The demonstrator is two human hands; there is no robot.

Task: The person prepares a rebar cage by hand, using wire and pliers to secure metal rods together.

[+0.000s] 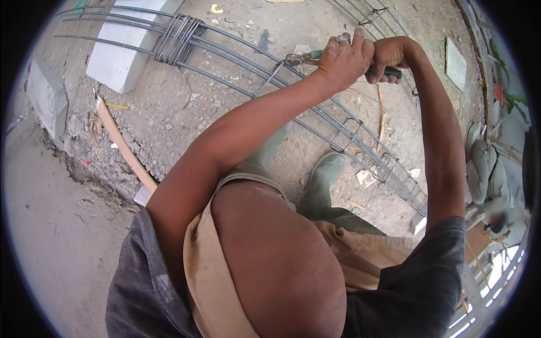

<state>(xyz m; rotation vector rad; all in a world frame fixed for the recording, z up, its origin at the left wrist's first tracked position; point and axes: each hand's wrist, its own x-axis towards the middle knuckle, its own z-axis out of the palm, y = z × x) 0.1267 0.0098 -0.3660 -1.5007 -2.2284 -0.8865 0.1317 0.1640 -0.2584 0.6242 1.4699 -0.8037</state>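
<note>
Left hand, one: your left hand [345, 56] is wearing one ring and gripping a handle of the pincers, fingers curling around it
Right hand, one: your right hand [389, 61] is closing around the green grip at the handle end, just beside the left
Pincers, one pair: the pincers [301, 58] are reaching from your fists to the rebar cage [321, 111], their head meeting one stirrup [270, 78]; you cannot tell whether they are biting
Cages, two: the first is crossing the ground before you, carrying at least three spaced stirrups; a second cage [372, 16] is lying beyond your hands
Bundle, one: a tight stirrup bundle [179, 39] is hanging around the bars, its loops overlapping too closely for counting
Large white blocks, two: one block [115, 62] is sitting under the bars, another block [48, 98] is standing to its left
Boots, two: your green boots [324, 174] are standing beside the first cage
Wood, one strip: a wood strip [124, 145] is lying left of your arm
</note>
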